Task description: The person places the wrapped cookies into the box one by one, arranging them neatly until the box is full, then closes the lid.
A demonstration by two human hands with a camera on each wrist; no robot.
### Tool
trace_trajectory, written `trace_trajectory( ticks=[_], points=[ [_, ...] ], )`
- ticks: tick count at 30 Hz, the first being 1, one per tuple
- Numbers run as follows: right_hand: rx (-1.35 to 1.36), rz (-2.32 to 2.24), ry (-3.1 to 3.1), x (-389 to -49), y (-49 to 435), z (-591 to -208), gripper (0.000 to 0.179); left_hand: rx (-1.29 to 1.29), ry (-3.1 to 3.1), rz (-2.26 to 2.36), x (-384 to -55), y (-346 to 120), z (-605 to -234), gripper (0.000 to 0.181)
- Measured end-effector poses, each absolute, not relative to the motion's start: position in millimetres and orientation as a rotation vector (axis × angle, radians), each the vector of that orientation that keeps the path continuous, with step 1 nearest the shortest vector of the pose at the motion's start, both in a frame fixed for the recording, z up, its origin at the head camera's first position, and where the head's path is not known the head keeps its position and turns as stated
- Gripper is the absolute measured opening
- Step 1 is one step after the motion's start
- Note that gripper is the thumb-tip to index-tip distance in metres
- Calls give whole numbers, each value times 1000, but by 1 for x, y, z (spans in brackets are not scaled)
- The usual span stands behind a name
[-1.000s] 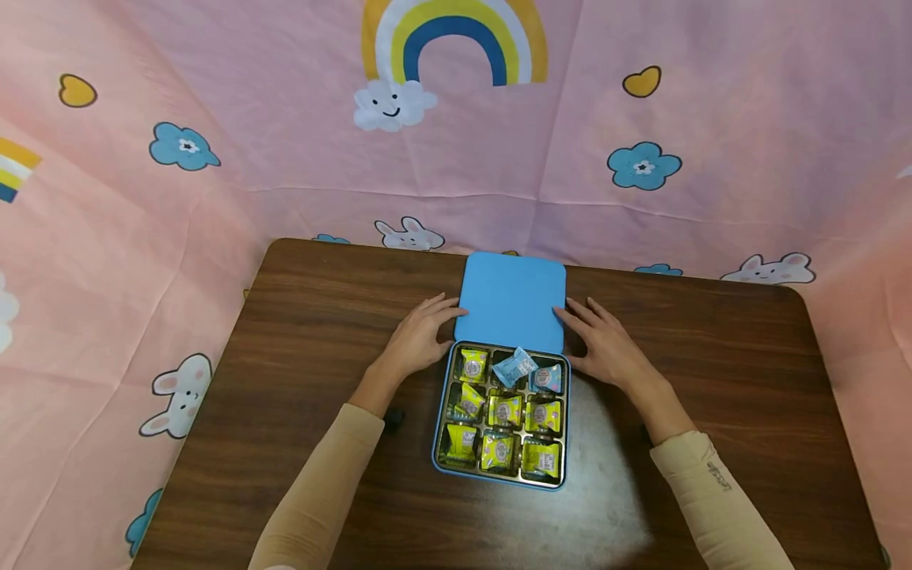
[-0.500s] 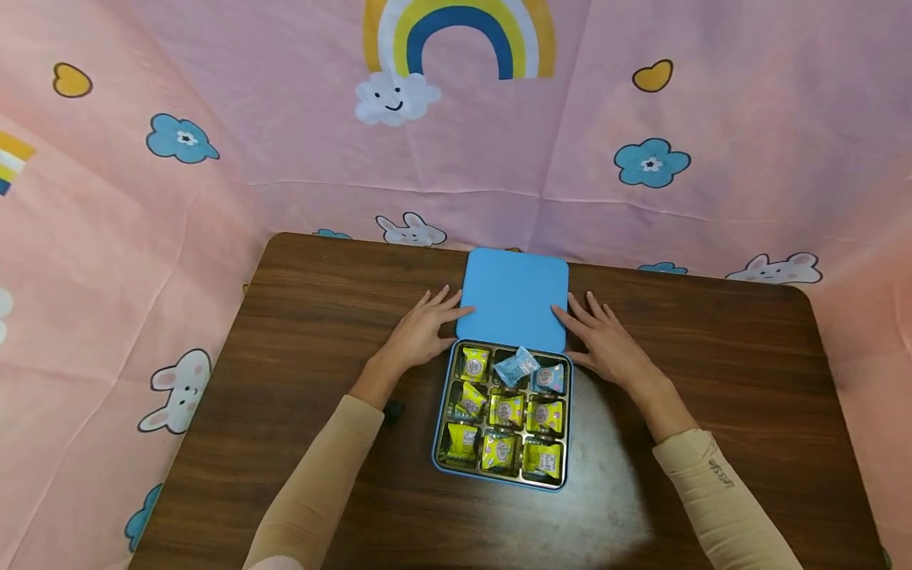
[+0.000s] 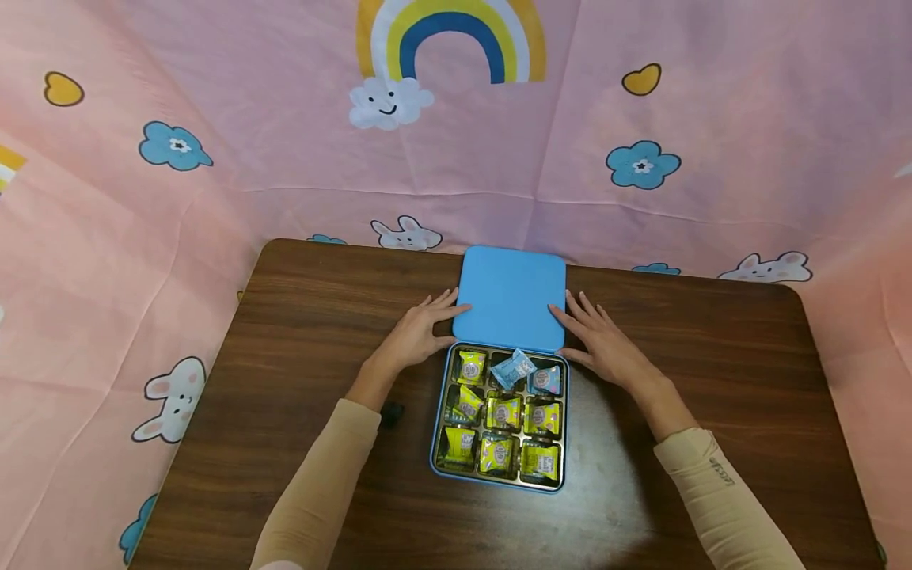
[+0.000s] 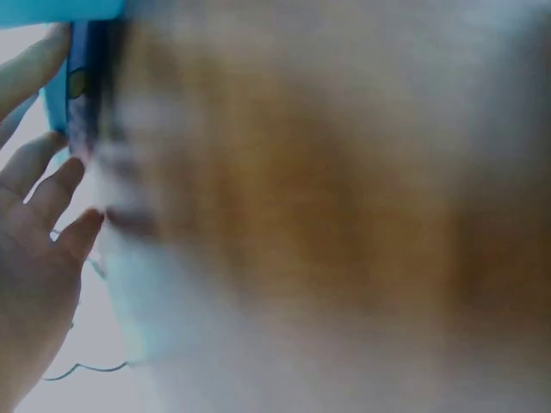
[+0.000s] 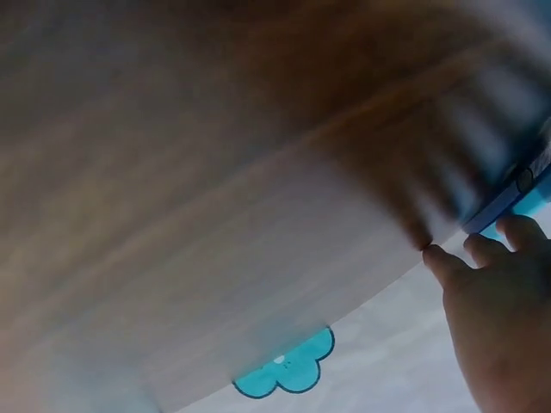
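In the head view, a square blue tin (image 3: 565,483) sits on the table with its blue lid (image 3: 509,297) folded back behind it. Gold-edged compartments inside hold yellow-wrapped sweets (image 3: 503,412), plus blue-wrapped sweets (image 3: 513,369) at the back; one of these lies tilted over the dividers. My left hand (image 3: 413,334) is at the lid's left side, its forefinger reaching over the edge and its thumb near the hinge. On the right, my right hand (image 3: 606,348) mirrors it. Fingers of both hands are spread and fairly straight. Both wrist views show fingertips close to the lid's side.
The brown wooden table (image 3: 321,301) extends to both sides of the tin. A pink printed cloth (image 3: 484,142) hangs along its back and sides. A small dark object (image 3: 391,413) is by the left wrist.
Both forefingers reach slightly further over the lid's edges, and the lid's far edge appears a little higher in the view. The tin and sweets stay put.
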State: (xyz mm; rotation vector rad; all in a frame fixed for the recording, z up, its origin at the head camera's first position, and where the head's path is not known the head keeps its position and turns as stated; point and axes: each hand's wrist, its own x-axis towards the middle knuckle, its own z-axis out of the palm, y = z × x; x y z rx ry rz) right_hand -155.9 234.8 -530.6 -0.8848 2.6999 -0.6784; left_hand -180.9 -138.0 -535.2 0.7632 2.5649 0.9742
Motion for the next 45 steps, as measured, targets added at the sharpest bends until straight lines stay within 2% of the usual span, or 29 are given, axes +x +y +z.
trace_trajectory(
  ticks=[14, 32, 45],
  points=[
    [-756, -982, 2624, -151, 237, -515, 81, 771, 2449, 1210, -177, -145, -513, 62],
    [-768, -1001, 2671, -126, 232, -512, 82, 763, 2492, 1165, -154, -149, -499, 65],
    [-763, -970, 2694, -98, 231, -509, 80, 798, 2514, 1183, -125, -151, -506, 64]
  ],
)
